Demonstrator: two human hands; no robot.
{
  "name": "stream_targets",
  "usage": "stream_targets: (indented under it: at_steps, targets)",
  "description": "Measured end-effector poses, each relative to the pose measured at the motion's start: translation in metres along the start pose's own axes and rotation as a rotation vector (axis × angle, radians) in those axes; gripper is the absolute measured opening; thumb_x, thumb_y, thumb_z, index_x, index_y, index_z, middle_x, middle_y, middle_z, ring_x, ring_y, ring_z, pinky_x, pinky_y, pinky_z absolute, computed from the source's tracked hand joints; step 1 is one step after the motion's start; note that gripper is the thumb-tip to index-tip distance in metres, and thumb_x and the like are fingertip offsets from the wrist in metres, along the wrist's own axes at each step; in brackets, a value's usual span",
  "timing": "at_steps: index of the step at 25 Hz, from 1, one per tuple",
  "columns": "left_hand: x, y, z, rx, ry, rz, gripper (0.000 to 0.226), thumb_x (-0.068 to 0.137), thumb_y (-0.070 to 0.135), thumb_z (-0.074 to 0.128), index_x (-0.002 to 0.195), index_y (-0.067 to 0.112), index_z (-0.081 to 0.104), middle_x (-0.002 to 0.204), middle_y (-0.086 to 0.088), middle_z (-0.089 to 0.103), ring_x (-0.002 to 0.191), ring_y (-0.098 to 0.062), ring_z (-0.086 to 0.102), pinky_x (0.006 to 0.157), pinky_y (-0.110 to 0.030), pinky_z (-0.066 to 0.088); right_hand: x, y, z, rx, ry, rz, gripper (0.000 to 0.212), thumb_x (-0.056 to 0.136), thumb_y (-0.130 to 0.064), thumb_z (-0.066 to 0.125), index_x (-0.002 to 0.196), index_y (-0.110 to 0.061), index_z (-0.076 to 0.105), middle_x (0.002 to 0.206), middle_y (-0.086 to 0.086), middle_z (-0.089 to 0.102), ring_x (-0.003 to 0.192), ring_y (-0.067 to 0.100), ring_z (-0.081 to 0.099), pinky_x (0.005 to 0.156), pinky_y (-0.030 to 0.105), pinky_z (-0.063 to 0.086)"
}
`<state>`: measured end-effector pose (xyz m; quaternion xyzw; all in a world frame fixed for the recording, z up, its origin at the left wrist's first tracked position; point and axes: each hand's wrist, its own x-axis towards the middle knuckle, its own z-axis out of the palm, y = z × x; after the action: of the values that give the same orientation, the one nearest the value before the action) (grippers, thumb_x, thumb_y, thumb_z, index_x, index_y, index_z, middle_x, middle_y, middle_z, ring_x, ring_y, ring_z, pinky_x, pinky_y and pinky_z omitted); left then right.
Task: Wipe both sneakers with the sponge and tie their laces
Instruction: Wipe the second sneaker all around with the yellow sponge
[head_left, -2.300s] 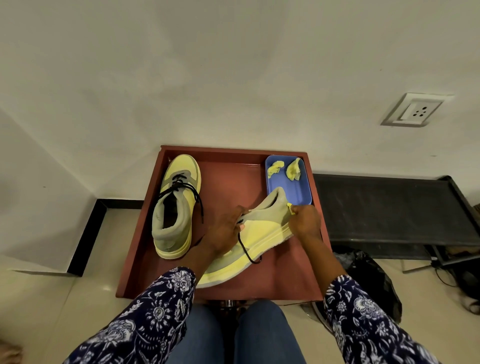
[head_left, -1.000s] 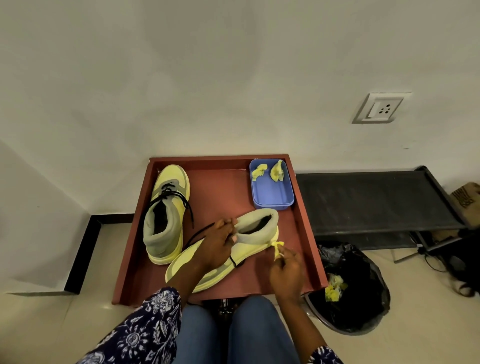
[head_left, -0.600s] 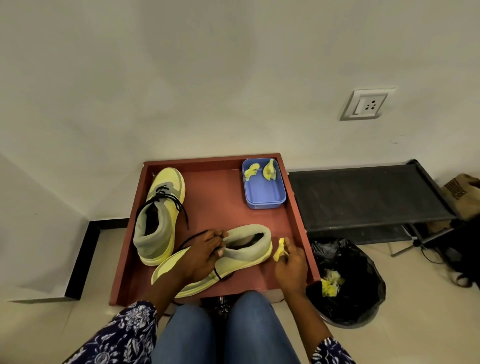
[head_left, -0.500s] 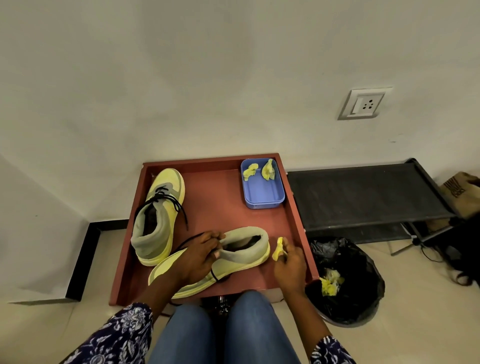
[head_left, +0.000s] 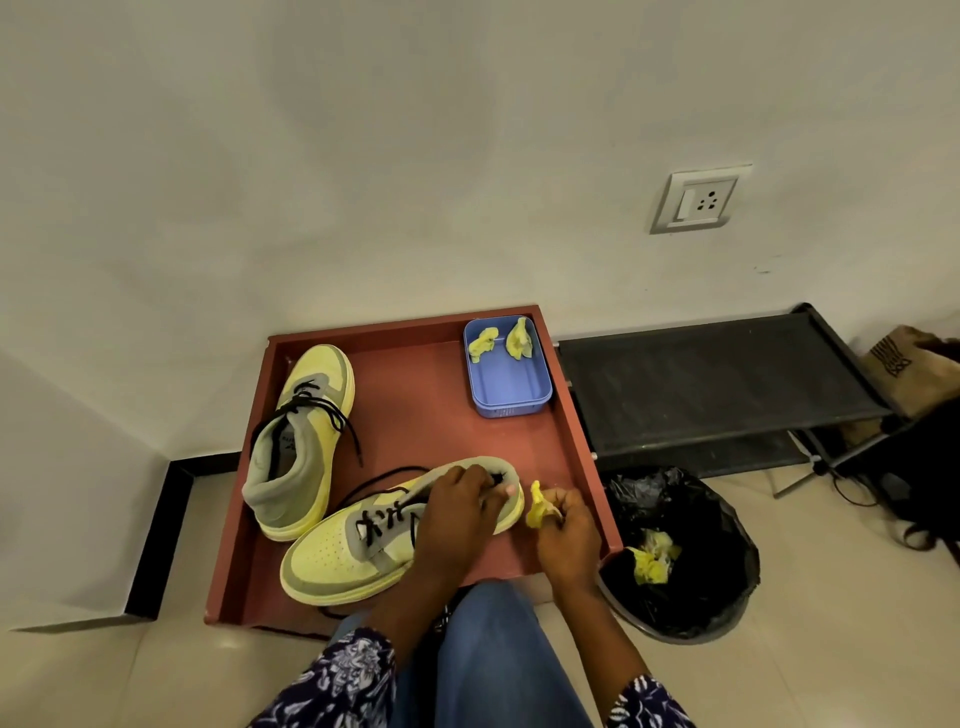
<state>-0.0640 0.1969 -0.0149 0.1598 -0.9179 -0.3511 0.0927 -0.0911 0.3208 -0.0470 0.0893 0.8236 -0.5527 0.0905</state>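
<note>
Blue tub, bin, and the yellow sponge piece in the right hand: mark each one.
blue tub (head_left: 511, 387): head view, bare floor of the tub.
bin (head_left: 696, 587): head view, black liner inside.
yellow sponge piece (head_left: 537, 508): head view, part sticking out above the right hand's (head_left: 569, 530) grip.

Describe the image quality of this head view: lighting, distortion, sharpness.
Head view: soft, dim, even lighting with faint shadows; wide-angle lens bends the wall socket and the black rack near the edges; the red tray, both sneakers and the sponge piece in the right hand are reasonably sharp; no strong glare.
</note>
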Motion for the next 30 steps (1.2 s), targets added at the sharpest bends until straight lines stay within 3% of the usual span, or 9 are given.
stream_targets:
  at_steps: [4, 7, 10, 11, 13, 15, 21, 27, 30]
  targets:
    - [0.005, 0.011, 0.010, 0.034, -0.002, -0.130, 0.033, 0.087, 0.042, 0.057, 0.089, 0.011, 0.066, 0.087, -0.006, 0.067, 0.083, -0.022, 0.061, 0.068, -0.033, 0.043, -0.004, -0.005, -0.007, 0.027, -0.023, 0.025, 0.021, 0.086, 0.000, 0.052, 0.077, -0.016, 0.062, 0.080, -0.007, 0.058, 0.075, 0.005, 0.053, 0.063, 0.008, 0.036]
    - [0.009, 0.018, 0.008, 0.027, -0.018, -0.229, 0.036, 0.083, 0.049, 0.058, 0.085, 0.014, 0.066, 0.084, -0.004, 0.069, 0.082, -0.022, 0.063, 0.068, -0.031, 0.045, -0.004, -0.009, -0.008, 0.107, -0.018, 0.089, 0.014, 0.088, -0.010, 0.057, 0.075, -0.011, 0.064, 0.074, -0.012, 0.054, 0.070, 0.003, 0.050, 0.059, 0.013, 0.036]
    - [0.018, 0.024, 0.003, 0.006, -0.087, -0.360, 0.038, 0.080, 0.051, 0.060, 0.079, 0.015, 0.069, 0.085, -0.008, 0.070, 0.085, -0.025, 0.062, 0.066, -0.028, 0.041, -0.002, -0.009, -0.001, 0.194, 0.022, 0.140, 0.009, 0.085, -0.014, 0.063, 0.079, -0.006, 0.062, 0.073, -0.005, 0.060, 0.071, 0.014, 0.056, 0.056, 0.017, 0.038]
    - [0.021, 0.024, 0.002, -0.003, -0.114, -0.385, 0.038, 0.081, 0.050, 0.061, 0.077, 0.012, 0.069, 0.085, -0.011, 0.070, 0.086, -0.027, 0.063, 0.066, -0.028, 0.038, -0.002, -0.010, 0.002, 0.250, 0.043, 0.173, 0.005, 0.084, -0.012, 0.064, 0.085, -0.008, 0.061, 0.078, -0.002, 0.061, 0.075, 0.016, 0.057, 0.059, 0.018, 0.040]
    - [0.025, 0.023, 0.000, -0.047, -0.150, -0.414, 0.039, 0.080, 0.047, 0.064, 0.074, 0.009, 0.069, 0.084, -0.016, 0.070, 0.085, -0.030, 0.064, 0.063, -0.027, 0.037, 0.001, -0.012, 0.005, 0.361, 0.056, 0.215, 0.018, 0.084, -0.008, 0.063, 0.101, -0.014, 0.057, 0.089, -0.003, 0.061, 0.082, 0.013, 0.057, 0.071, 0.022, 0.046]
    - [0.026, 0.021, -0.001, -0.075, -0.158, -0.432, 0.035, 0.080, 0.046, 0.065, 0.068, 0.013, 0.065, 0.083, -0.015, 0.070, 0.084, -0.030, 0.064, 0.063, -0.027, 0.037, 0.005, -0.012, 0.008, 0.315, 0.037, 0.183, 0.027, 0.086, -0.008, 0.061, 0.113, -0.014, 0.061, 0.099, -0.003, 0.062, 0.091, 0.013, 0.057, 0.083, 0.026, 0.047]
    - [0.026, 0.021, 0.000, -0.157, -0.063, -0.465, 0.036, 0.079, 0.037, 0.068, 0.094, 0.014, 0.044, 0.087, -0.003, 0.059, 0.088, -0.026, 0.060, 0.075, -0.034, 0.046, 0.002, 0.000, 0.040, 0.072, -0.041, 0.140, 0.022, 0.086, -0.004, 0.057, 0.102, -0.010, 0.071, 0.104, 0.013, 0.068, 0.096, 0.026, 0.063, 0.078, 0.023, 0.045]
    - [0.026, 0.016, 0.007, -0.086, -0.039, -0.382, 0.031, 0.081, 0.034, 0.067, 0.100, 0.011, 0.059, 0.098, -0.009, 0.061, 0.096, -0.026, 0.058, 0.073, -0.029, 0.042, -0.005, -0.003, 0.045, 0.084, 0.046, 0.146, 0.018, 0.088, -0.004, 0.056, 0.100, -0.002, 0.070, 0.096, 0.004, 0.060, 0.087, 0.014, 0.054, 0.073, 0.017, 0.037]
    - [0.025, 0.013, 0.009, 0.095, 0.017, -0.330, 0.036, 0.079, 0.042, 0.065, 0.104, 0.017, 0.065, 0.115, -0.011, 0.049, 0.110, -0.027, 0.048, 0.086, -0.035, 0.042, 0.012, -0.002, 0.047, 0.043, 0.033, 0.172, 0.017, 0.086, -0.003, 0.056, 0.090, -0.001, 0.072, 0.094, 0.007, 0.065, 0.084, 0.018, 0.058, 0.073, 0.021, 0.043]
